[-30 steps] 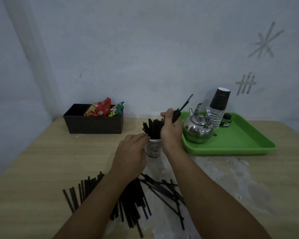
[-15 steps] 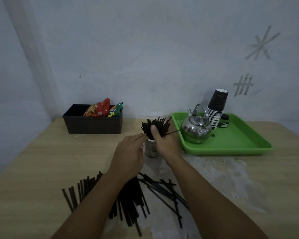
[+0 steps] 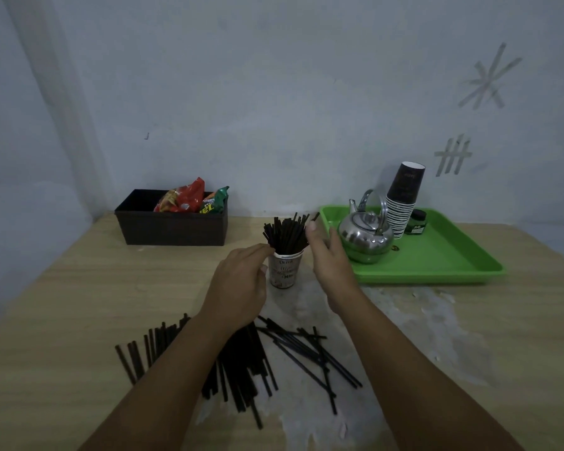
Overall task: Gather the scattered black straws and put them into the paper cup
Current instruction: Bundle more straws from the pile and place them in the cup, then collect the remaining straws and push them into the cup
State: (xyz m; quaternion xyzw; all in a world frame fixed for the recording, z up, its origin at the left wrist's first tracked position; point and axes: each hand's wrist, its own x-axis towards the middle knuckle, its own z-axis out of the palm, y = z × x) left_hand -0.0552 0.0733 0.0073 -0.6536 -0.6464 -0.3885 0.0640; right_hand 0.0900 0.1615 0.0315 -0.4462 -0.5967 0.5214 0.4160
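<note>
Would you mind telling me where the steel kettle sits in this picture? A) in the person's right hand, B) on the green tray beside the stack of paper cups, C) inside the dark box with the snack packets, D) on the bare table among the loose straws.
B: the steel kettle stands on the green tray, just left of the stack of paper cups, and neither hand touches it.

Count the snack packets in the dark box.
2 show: a red packet toward the middle of the dark box and a green packet at its right end. More may lie hidden lower inside.
</note>
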